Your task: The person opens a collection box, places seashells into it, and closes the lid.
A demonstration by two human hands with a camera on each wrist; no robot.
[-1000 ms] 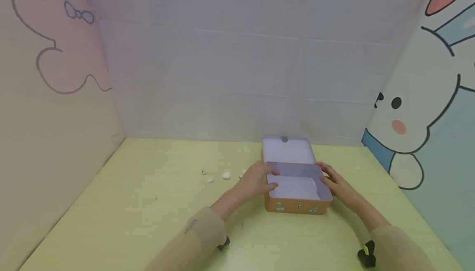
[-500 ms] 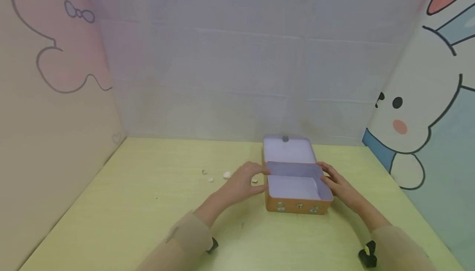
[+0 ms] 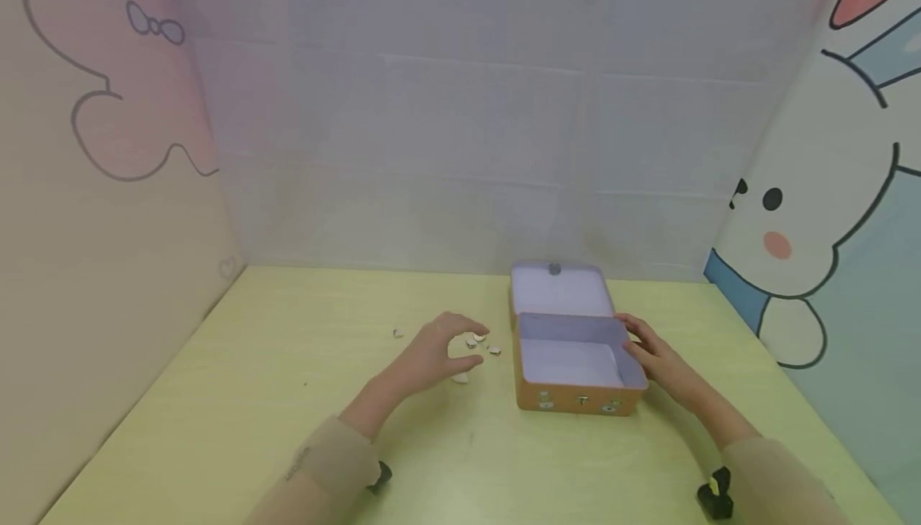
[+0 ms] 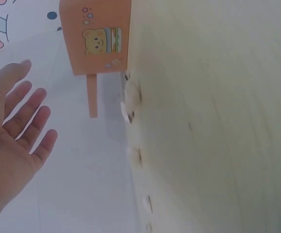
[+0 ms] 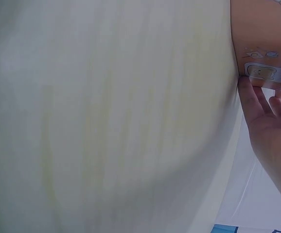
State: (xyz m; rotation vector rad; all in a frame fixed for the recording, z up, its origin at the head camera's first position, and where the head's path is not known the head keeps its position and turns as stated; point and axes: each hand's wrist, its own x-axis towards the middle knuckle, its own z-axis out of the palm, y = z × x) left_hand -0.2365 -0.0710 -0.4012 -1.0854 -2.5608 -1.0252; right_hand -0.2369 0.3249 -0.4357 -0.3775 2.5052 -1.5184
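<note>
An orange tin box (image 3: 581,399) shaped like a small suitcase stands on the table with its lid (image 3: 561,292) folded back. Its lavender inside is bare. My right hand (image 3: 665,365) holds the box's right wall, thumb at the rim and fingers against the printed outer side (image 5: 262,53). To the left of the box, my left hand (image 3: 424,355) hovers with thumb and fingers apart, holding nothing. Small white shell-like pieces (image 3: 494,351) lie between that hand and the box; the left hand covers some others. In the left wrist view the pieces (image 4: 132,94) line up below the box (image 4: 99,39).
One more small piece (image 3: 398,334) lies further left on the pale yellow table (image 3: 237,397). Cloth walls close in the back (image 3: 403,157) and both sides, the right one with a printed rabbit (image 3: 806,213). Black mounts (image 3: 715,495) sit at both wrists.
My left hand has withdrawn from the box's left rim and moved left, uncovering several white pieces beside the box. The right hand and the box have stayed in place.
</note>
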